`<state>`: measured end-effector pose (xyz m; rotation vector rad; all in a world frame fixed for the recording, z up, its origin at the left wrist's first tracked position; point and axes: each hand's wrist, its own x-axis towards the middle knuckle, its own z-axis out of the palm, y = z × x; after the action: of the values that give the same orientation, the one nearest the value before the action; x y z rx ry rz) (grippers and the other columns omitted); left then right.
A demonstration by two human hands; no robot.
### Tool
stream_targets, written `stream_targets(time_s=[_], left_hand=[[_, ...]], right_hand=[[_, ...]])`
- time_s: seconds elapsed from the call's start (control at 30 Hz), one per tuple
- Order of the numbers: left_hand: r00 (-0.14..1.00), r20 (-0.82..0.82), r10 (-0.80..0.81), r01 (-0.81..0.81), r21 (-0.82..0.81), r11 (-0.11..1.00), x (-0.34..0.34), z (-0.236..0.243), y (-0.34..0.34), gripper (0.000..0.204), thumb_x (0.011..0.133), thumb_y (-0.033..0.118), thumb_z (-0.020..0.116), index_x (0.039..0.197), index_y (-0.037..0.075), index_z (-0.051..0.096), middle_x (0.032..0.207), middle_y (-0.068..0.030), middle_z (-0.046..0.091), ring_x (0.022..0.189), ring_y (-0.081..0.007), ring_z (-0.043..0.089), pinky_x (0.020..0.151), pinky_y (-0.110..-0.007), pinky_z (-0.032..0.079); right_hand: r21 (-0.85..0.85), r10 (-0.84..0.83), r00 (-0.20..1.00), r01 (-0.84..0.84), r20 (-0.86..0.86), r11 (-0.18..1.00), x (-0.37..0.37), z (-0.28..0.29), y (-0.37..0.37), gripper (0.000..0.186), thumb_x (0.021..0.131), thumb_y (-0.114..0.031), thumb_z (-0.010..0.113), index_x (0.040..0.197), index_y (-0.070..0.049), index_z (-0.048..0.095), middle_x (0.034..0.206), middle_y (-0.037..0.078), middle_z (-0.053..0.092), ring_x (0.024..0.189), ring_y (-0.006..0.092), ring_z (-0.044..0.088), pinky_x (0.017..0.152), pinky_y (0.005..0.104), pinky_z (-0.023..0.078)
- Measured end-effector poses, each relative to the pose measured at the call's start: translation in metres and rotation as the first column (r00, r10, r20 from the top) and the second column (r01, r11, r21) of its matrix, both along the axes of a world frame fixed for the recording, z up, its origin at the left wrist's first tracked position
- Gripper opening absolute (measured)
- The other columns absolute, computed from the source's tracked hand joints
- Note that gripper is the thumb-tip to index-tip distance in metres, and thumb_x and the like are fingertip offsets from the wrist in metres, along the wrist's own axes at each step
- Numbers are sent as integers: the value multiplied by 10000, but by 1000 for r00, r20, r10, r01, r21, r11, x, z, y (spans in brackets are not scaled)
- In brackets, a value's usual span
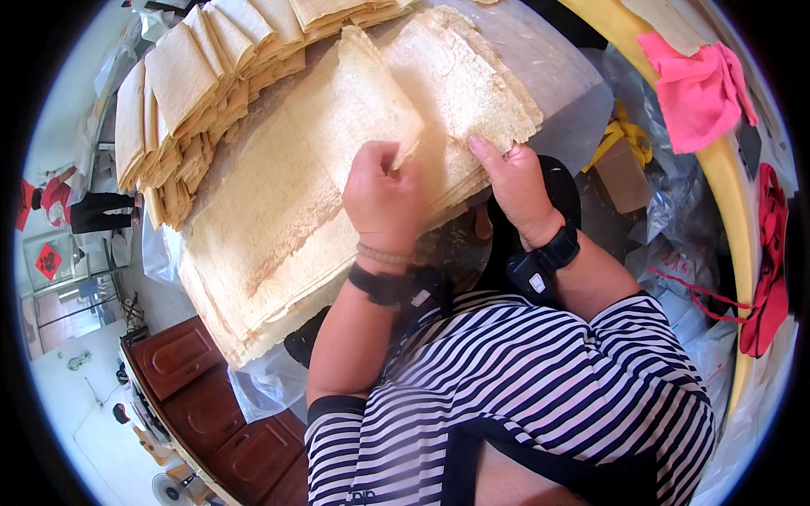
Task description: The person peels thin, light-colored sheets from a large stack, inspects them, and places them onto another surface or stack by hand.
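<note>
A stack of thin, pale-yellow sheets that look like tofu skin (278, 219) lies spread before me on the table. My left hand (384, 194) is closed in a pinch at the corner of a raised flap of the top sheet (363, 101), slightly blurred. To its right, my right hand (525, 190) grips the near edge of the sheet's right part (464, 84), thumb on top and fingers partly underneath. That part lies folded over, with ragged edges. Behind the stack, at the far left, stands a long row of folded sheets (181, 80).
Plastic film covers the table (569, 88). On the right, a pink cloth (696, 88) hangs over a yellow curved rail (727, 202), with a red strap (759, 270) nearby and plastic bags below. Brown cabinets (215, 405) stand at lower left. Another person (76, 207) is far off left.
</note>
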<state>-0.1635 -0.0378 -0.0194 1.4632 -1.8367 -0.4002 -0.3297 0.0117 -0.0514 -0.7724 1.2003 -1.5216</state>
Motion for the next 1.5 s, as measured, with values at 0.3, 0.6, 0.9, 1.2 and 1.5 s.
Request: stream_targets(time_s=[0.3,0.6,0.9,1.2,1.5], left_hand=[[786,611,-95,309,-255,916,-25,30,-7,163,872,127,637,1025,165,678,1271,-62,633,907,-235,666,697,-368,577],[982,174,-77,102,-140,985,6,14,-16,213,900,116,703,1112,108,679,904,-74,669,658,-221,634,603,-352,525],[770,-628,107,146,337,930,61,35,-32,198,921,71,643,1107,18,685,779,67,598,681,-53,559,598,-241,455],[960,-281,22,-32,-31,999,127,39,-6,254,848,-73,564,1060,26,662,1033,-97,660,952,-205,640,825,-312,514],[755,-644,124,-27,158,987,231,-7,-27,413,692,-136,578,1079,2,620,1105,-180,648,1090,-339,636,928,-361,525]], right_hand=[[-37,19,995,-23,-97,999,2,-5,0,266,1042,-206,625,1176,8,709,1086,-1,719,970,63,617,870,256,493],[-18,-13,1000,12,-19,1000,0,-1,-1,286,1029,-209,638,1118,55,706,1029,14,723,916,69,608,826,274,504],[-30,-55,998,55,19,998,0,-1,-2,301,1039,-214,620,1168,49,691,1085,27,717,963,89,617,873,275,496],[77,-72,995,67,65,995,-3,0,-3,325,1031,-231,629,1191,49,669,1101,56,716,971,112,636,894,278,495],[191,-38,999,40,-13,981,-9,19,-6,376,1025,-286,618,1264,4,621,1033,86,732,882,182,715,724,327,593]])
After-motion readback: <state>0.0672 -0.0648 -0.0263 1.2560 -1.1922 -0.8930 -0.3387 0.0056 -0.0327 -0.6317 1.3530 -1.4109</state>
